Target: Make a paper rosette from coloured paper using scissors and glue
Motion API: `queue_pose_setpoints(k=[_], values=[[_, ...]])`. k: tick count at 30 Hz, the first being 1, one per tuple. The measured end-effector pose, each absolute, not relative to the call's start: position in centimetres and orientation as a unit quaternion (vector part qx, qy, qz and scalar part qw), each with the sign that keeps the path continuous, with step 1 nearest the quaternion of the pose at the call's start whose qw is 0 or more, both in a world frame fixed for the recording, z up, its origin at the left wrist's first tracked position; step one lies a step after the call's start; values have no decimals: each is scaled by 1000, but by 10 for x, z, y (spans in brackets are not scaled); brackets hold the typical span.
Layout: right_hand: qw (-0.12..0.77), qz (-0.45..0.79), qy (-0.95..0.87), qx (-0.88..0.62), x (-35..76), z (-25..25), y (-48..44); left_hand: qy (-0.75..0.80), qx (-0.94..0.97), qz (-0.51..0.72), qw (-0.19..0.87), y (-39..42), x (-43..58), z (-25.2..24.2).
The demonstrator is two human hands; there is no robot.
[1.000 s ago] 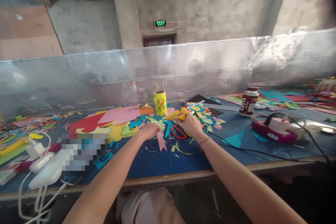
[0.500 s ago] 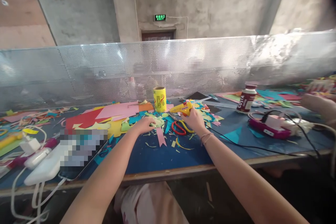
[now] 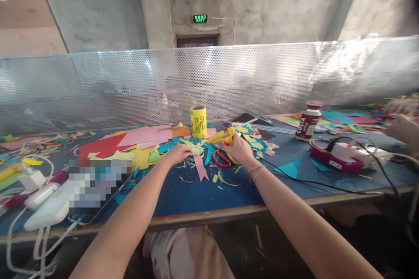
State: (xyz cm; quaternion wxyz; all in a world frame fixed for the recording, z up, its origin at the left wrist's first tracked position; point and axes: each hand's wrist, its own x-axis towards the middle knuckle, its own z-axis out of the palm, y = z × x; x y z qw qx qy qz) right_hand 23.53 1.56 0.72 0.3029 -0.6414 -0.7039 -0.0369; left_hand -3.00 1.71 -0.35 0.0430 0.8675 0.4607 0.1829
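Right hand (image 3: 241, 150): clasping yellow plastic glue gun (image 3: 221, 136) | left hand (image 3: 178, 153), gun's 8 o'clock: cannot tell grip | risk: burn, should nozzle drift

Glue gun (image 3: 223, 137): before us, right of roll (image 3: 198, 123)
Phone (image 3: 98, 194): to our left
Bottle (image 3: 307, 123): right, behind power strip (image 3: 334, 162)

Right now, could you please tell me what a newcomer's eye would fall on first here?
Most likely the bright yellow glue gun in the right hand, just right of the upright yellow tube on the blue table. Next, perhaps, the notched pink paper strip by the left hand, at the near edge of the coloured scraps. Higher up, the green exit sign glows on the concrete wall.
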Motion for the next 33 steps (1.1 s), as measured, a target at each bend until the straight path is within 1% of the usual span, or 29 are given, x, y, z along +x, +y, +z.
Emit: queue_pose_setpoints(k=[10, 14, 25, 33], values=[[188, -122, -796, -562, 210, 2, 0, 468, 863, 187, 33, 15, -23, -1], [167, -162, -803, -549, 207, 1, -1, 464, 864, 195, 37, 15, -22, -1], [112, -222, -828, -503, 212, 3, -2, 466, 863, 195, 31, 16, -24, -2], [96, -228, -827, -504, 214, 5, -3, 463, 863, 201, 27, 16, -25, -2]])
